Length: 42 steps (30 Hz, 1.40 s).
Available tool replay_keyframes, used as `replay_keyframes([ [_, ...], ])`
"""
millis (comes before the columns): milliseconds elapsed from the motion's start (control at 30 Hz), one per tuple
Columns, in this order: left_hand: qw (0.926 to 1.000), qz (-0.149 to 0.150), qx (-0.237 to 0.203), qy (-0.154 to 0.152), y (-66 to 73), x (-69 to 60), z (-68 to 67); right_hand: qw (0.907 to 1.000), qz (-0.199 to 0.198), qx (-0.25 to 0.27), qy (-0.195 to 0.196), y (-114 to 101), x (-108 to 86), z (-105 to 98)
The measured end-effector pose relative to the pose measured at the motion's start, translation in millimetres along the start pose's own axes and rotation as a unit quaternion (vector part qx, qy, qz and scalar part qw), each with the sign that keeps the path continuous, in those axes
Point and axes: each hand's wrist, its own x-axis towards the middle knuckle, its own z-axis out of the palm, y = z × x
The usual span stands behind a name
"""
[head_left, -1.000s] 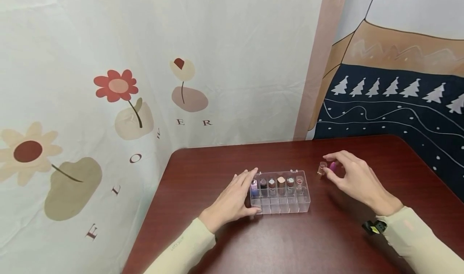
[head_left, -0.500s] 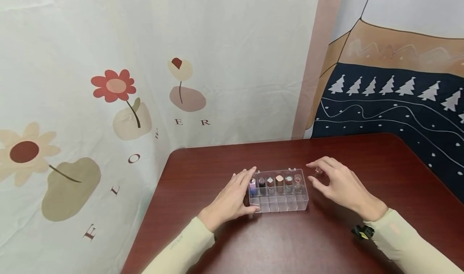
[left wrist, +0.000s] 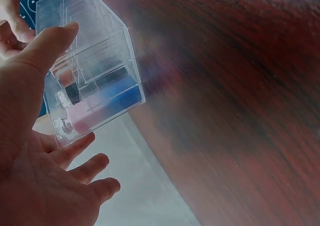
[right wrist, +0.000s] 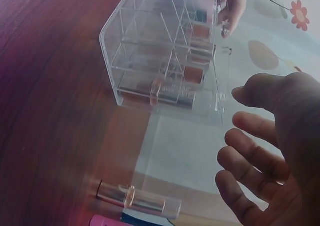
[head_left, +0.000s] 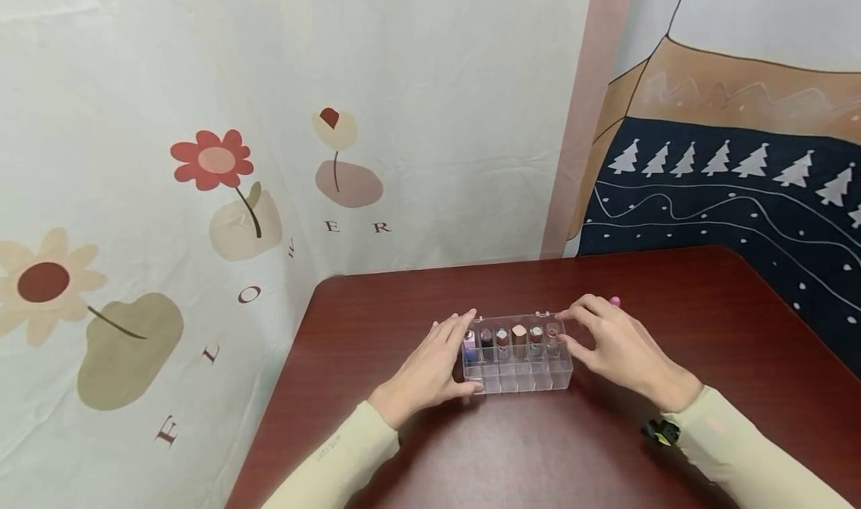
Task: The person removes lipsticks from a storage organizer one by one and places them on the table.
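A clear compartment box (head_left: 528,382) stands on the table, with several lipsticks (head_left: 519,337) upright along its back row. At the left end is a pink-and-blue tube (left wrist: 105,103). My left hand (head_left: 427,371) grips that end, thumb at the front and index finger at the back corner; its other fingers are spread. By the right end is my right hand (head_left: 622,352), fingers loosely bent and holding nothing. In the right wrist view its fingertips appear apart from the box. Past it stand a clear-capped lipstick (right wrist: 140,201) and a bright pink object (right wrist: 106,221), mostly cut off.
The dark red wooden table (head_left: 377,307) has rounded back corners. Behind it hangs a pale cloth (head_left: 437,120) with printed flowers, and on the right a dark blue cloth (head_left: 726,202) with white trees. A black band (head_left: 661,432) is at the right wrist.
My right hand has moved left, from beside the loose lipstick and pink object to the box's right end. It now hides the loose lipstick in the head view. My left hand stays on the box.
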Motion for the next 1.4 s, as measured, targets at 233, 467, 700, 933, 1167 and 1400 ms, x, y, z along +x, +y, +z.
replay_keyframes([
  [233,1.0000,0.003,-0.003,-0.002,-1.5,-0.3,2.0,0.9998,-0.012,-0.017,0.007,-4.0,2.6,10.1],
  [467,1.0000,0.005,0.005,-0.001,-2.2,2.5,1.6,0.9997,0.011,-0.022,0.005,-7.8,4.4,12.7],
  [700,1.0000,0.003,0.004,-0.005,-0.4,2.5,1.1,0.9992,0.029,-0.026,-0.010,-10.5,5.4,15.8],
  [933,1.0000,-0.002,0.004,-0.005,-2.1,-0.5,0.9,0.9993,0.025,-0.026,-0.008,-12.3,6.3,19.3],
  [1167,0.9999,-0.006,0.006,-0.007,-0.7,-1.4,0.3,0.9996,0.000,-0.024,0.014,-9.0,5.2,21.3],
  [1400,0.9999,-0.008,0.004,-0.005,1.0,-0.8,1.5,0.9986,-0.039,-0.029,0.021,-3.9,5.2,22.5],
])
